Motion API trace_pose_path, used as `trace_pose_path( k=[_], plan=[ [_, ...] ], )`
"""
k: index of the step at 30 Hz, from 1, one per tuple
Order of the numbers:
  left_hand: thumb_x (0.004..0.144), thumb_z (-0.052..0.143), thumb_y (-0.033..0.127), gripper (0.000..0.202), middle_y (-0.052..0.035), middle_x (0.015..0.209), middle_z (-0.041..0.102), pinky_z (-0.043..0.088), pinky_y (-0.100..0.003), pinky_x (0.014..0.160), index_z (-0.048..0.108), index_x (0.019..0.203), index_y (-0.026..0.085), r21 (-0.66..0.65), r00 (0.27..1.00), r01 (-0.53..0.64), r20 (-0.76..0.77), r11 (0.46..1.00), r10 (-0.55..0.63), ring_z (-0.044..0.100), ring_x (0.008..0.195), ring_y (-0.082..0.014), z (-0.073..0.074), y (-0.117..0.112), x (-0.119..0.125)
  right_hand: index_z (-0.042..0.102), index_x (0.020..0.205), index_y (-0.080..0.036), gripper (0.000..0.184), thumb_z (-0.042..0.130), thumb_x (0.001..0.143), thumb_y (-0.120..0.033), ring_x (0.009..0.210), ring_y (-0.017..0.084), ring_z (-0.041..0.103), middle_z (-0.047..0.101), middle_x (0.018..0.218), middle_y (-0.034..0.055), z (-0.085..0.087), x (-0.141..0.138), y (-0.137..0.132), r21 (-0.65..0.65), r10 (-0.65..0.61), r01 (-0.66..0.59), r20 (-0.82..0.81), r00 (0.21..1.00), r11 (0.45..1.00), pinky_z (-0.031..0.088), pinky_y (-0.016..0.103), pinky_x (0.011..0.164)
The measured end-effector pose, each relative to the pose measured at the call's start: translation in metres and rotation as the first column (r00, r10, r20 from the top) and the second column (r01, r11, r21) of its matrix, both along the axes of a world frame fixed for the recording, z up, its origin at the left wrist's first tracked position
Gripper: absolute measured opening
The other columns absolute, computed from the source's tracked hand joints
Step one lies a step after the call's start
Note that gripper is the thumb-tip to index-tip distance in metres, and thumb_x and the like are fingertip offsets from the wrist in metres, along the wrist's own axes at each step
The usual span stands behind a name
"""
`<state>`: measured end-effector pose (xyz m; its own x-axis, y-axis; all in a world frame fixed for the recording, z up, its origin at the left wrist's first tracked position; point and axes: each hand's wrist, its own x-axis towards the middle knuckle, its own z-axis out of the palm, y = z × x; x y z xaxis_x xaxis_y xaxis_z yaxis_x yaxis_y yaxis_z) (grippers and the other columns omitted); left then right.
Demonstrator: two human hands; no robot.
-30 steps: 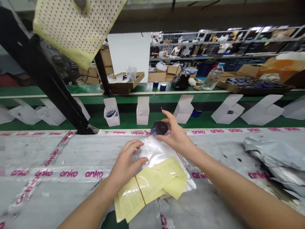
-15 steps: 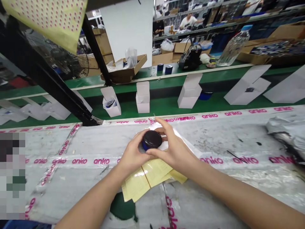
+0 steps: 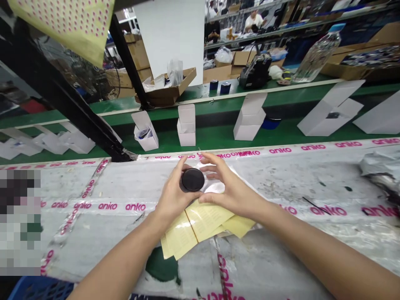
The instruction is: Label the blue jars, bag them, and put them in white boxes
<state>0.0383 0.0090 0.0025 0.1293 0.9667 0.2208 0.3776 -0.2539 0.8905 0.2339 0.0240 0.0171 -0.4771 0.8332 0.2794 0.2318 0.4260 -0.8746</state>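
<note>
Because the left hand (image 3: 170, 196) is gripping the round black jar (image 3: 193, 180) over the clear plastic bag (image 3: 215, 185), the right hand (image 3: 233, 193) is free, open just beside it, near some yellow papers (image 3: 200, 227).

1. One round black-lidded jar (image 3: 193, 180).
2. Two bare hands, a left hand (image 3: 170, 198) and a right hand (image 3: 233, 196), one on each side of the jar.
3. Three upright white cardboard boxes (image 3: 186, 125) beyond the jar.
4. Two tilted white cardboard boxes (image 3: 331, 109) beyond the jar and to its right.
5. About three white cardboard boxes (image 3: 78, 142) well left of the jar, too overlapped to count exactly.
6. Two small dark-blue cylindrical cans (image 3: 214, 85) well beyond the jar.
7. One clear plastic bottle with a blue cap (image 3: 318, 54) well beyond the jar, to its right.
8. One bundle of pale yellow paper sheets (image 3: 206, 221) just below the jar.
</note>
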Motion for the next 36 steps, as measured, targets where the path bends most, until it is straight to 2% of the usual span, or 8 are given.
trace_pose_path(
  k=[5, 14, 18, 21, 23, 26, 30, 36],
  plan=[
    [0.081, 0.08, 0.041, 0.089, -0.0111, 0.137, 0.054, 0.046, -0.048, 0.106, 0.031, 0.156, 0.036, 0.23, 0.987, 0.062, -0.16, 0.971, -0.025, 0.053, 0.127, -0.0306, -0.007, -0.003, 0.001, 0.023, 0.155, -0.039, 0.086, 0.075, 0.087, -0.024, 0.13, 0.028, 0.053, 0.049, 0.144, 0.0083, -0.003, -0.006, -0.009, 0.111, -0.074, 0.069, 0.041, 0.996, 0.991, 0.048, 0.055, 0.111],
    [0.088, 0.075, 0.031, 0.089, -0.0077, 0.158, 0.042, 0.038, -0.049, 0.119, 0.023, 0.159, 0.04, 0.082, 0.963, 0.262, 0.044, 0.962, -0.266, 0.043, 0.145, -0.0307, 0.0, -0.002, -0.008, 0.012, 0.158, -0.04, 0.078, 0.052, 0.099, -0.01, 0.141, 0.03, 0.045, 0.04, 0.149, 0.0141, 0.0, 0.009, -0.009, 0.456, 0.125, -0.199, 0.189, 0.974, 0.867, 0.052, 0.055, 0.108],
    [0.086, 0.077, 0.027, 0.095, -0.0071, 0.15, 0.052, 0.041, -0.048, 0.118, 0.019, 0.16, 0.04, 0.041, 0.95, 0.292, 0.105, 0.956, -0.295, 0.053, 0.137, -0.028, 0.002, -0.002, -0.005, 0.023, 0.155, -0.038, 0.073, 0.059, 0.097, -0.013, 0.142, 0.03, 0.043, 0.037, 0.148, 0.0137, 0.0, 0.008, -0.012, 0.421, 0.083, -0.146, 0.163, 0.983, 0.895, 0.053, 0.052, 0.107],
    [0.08, 0.082, 0.024, 0.079, -0.0075, 0.148, 0.054, 0.04, -0.049, 0.117, 0.044, 0.149, 0.035, 0.04, 0.967, 0.243, 0.076, 0.969, -0.245, 0.051, 0.138, -0.0299, 0.0, 0.001, -0.007, 0.043, 0.145, -0.032, 0.057, 0.065, 0.094, -0.018, 0.137, 0.03, 0.046, 0.045, 0.142, 0.0124, 0.006, 0.007, -0.016, 0.381, -0.035, 0.002, 0.079, 0.996, 0.924, 0.052, 0.049, 0.107],
    [0.073, 0.087, 0.022, 0.066, -0.0078, 0.14, 0.059, 0.041, -0.049, 0.116, 0.06, 0.132, 0.029, 0.047, 0.979, 0.191, 0.069, 0.98, -0.194, 0.053, 0.134, -0.0307, -0.001, 0.003, -0.01, 0.06, 0.125, -0.028, 0.032, 0.065, 0.093, -0.023, 0.119, 0.027, 0.058, 0.055, 0.126, 0.01, 0.012, 0.006, -0.018, 0.275, -0.155, 0.144, 0.022, 0.988, 0.951, 0.056, 0.045, 0.097],
    [0.065, 0.092, 0.017, 0.064, -0.0068, 0.131, 0.063, 0.042, -0.048, 0.113, 0.064, 0.121, 0.027, 0.043, 0.985, 0.142, 0.092, 0.989, -0.146, 0.057, 0.129, -0.0296, -0.002, 0.005, -0.012, 0.07, 0.101, -0.025, 0.015, 0.067, 0.09, -0.034, 0.086, 0.021, 0.063, 0.062, 0.103, 0.0062, 0.024, 0.004, -0.021, -0.119, -0.188, 0.188, 0.01, 0.982, 0.975, 0.056, 0.038, 0.075],
    [0.066, 0.092, 0.018, 0.063, -0.0068, 0.131, 0.063, 0.042, -0.047, 0.112, 0.062, 0.121, 0.027, 0.076, 0.981, 0.146, 0.113, 0.986, -0.154, 0.056, 0.128, -0.0288, -0.006, 0.005, -0.01, 0.071, 0.095, -0.022, 0.026, 0.072, 0.081, -0.043, 0.077, 0.018, 0.061, 0.065, 0.091, 0.004, 0.033, -0.001, -0.021, -0.539, -0.133, 0.083, -0.056, 0.989, 0.838, 0.049, 0.031, 0.065],
    [0.069, 0.091, 0.024, 0.06, -0.0089, 0.137, 0.058, 0.043, -0.046, 0.11, 0.058, 0.119, 0.027, 0.064, 0.972, 0.171, 0.151, 0.983, -0.179, 0.056, 0.129, -0.0295, -0.01, 0.005, -0.007, 0.072, 0.093, -0.02, 0.032, 0.077, 0.072, -0.044, 0.07, 0.016, 0.061, 0.068, 0.08, 0.0025, 0.038, -0.004, -0.02, -0.733, -0.15, 0.045, -0.078, 0.986, 0.678, 0.045, 0.029, 0.06]
  ],
)
